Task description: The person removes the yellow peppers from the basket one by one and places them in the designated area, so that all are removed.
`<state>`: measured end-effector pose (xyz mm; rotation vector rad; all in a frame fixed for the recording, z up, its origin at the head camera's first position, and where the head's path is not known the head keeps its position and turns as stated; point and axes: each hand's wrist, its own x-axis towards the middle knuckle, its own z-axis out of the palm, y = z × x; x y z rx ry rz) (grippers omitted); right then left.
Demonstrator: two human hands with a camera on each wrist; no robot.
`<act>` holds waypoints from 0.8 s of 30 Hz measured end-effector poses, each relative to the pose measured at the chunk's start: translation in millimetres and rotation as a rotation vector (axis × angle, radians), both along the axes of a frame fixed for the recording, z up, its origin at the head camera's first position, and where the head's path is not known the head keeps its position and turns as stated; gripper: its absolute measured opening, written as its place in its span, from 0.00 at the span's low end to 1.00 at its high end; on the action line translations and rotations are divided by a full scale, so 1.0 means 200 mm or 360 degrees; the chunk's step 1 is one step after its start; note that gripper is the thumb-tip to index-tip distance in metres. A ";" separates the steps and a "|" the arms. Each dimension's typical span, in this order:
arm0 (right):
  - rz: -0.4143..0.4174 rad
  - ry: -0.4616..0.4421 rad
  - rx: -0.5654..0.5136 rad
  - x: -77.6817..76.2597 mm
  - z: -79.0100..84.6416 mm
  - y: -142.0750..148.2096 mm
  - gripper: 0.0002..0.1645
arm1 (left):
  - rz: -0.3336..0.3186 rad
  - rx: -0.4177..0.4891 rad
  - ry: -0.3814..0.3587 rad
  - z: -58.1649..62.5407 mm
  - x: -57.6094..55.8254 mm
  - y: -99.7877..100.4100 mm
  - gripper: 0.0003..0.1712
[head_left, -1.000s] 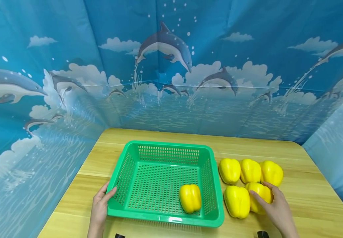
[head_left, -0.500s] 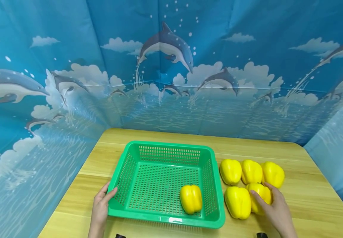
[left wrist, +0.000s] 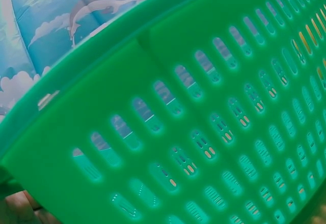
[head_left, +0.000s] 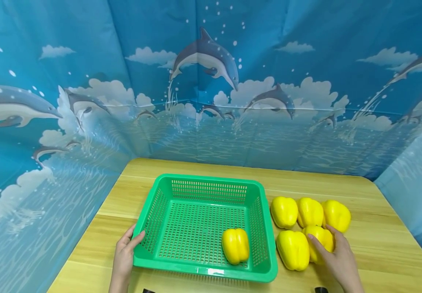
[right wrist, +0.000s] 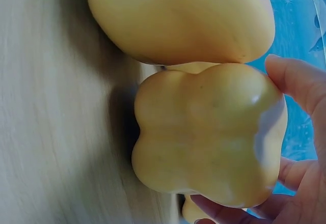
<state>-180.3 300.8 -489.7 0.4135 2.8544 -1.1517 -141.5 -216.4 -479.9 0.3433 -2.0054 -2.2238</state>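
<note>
A green plastic basket with slotted walls stands on the table, and one yellow bell pepper lies inside it near the front right corner. At the basket's left side my left hand grips the rim, thumb over the edge. In the left wrist view the slotted wall fills most of the picture, with fingertips at the lower left. To the right of the basket, my right hand holds a yellow bell pepper between thumb and fingers; it is in the front row of a group.
Beside the held pepper sits another front-row pepper. Behind them are a left pepper, a middle pepper and a right pepper. The wooden table ends at a blue dolphin-print curtain.
The whole head view has shifted very slightly. Both hands, the basket and the peppers otherwise stay as they were.
</note>
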 end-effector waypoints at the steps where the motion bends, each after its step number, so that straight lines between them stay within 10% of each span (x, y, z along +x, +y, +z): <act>1: -0.0002 -0.0011 0.0001 0.00 0.00 0.00 0.57 | 0.0004 -0.0009 -0.0006 0.00 0.00 0.00 0.28; 24: 0.0013 0.0135 -0.0053 0.04 -0.03 0.01 0.57 | -0.0009 -0.0038 0.0032 0.00 0.00 0.00 0.28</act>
